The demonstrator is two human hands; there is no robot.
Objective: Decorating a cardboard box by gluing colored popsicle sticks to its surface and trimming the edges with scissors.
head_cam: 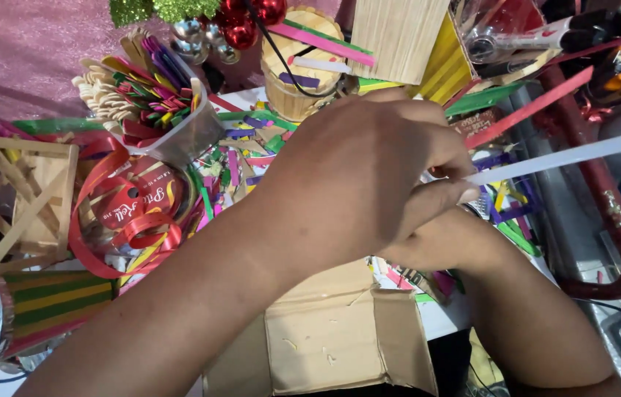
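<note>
Cluttered craft table (439, 320): a long white stick (568, 156), flat and pale, is pinched by the left hand (365, 176); the right hand (435, 242) lies hidden beneath, its grip impossible to tell.

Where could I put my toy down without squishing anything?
Inside the open cardboard box below the left hand looks almost bare. The pink cloth behind the stick cup is bare too. Around the red ribbon and coloured sticks it's crowded.

I have one view only, from the head camera: it looks steeply down and forward, very close over my hands (369, 184) and the cluttered desk (443, 320).
</note>
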